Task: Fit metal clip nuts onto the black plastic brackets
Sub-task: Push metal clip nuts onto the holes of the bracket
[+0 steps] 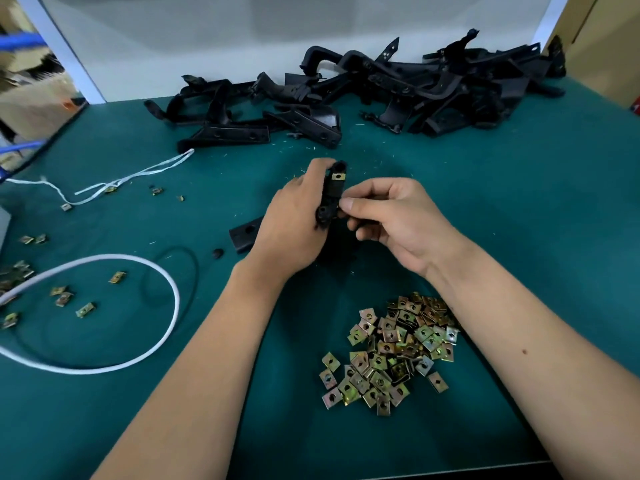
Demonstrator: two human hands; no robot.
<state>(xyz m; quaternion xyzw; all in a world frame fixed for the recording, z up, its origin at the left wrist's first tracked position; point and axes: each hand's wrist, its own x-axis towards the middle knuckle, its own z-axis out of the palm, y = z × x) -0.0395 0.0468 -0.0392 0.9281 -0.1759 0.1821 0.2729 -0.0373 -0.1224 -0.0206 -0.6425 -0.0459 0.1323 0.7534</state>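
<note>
Head view.
- Bracket point(331, 194): held above table point(519, 202) centre, long axis 12–6 o'clock, top end toward 12. Raised for access, judged.
- Left hand point(294, 223): grip wrapped round bracket, steadying.
- Right hand point(388, 216): grip pinching bracket's lower end; whether nut is under fingertips, cannot tell.
- Fitted clip nut point(338, 176): on top end, facing camera.
- Loose nut pile point(391, 355): 6 o'clock, near right forearm; handy reach.
- Bracket stock point(381, 88): 12 o'clock.

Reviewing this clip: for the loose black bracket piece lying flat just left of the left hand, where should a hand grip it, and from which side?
Probably from above, pinching the two long edges of the black bracket piece near its free left end. It lies flat on the green mat, so only the edges offer purchase, and the left hand covers its right end. The hole in its top face should stay uncovered.
</note>
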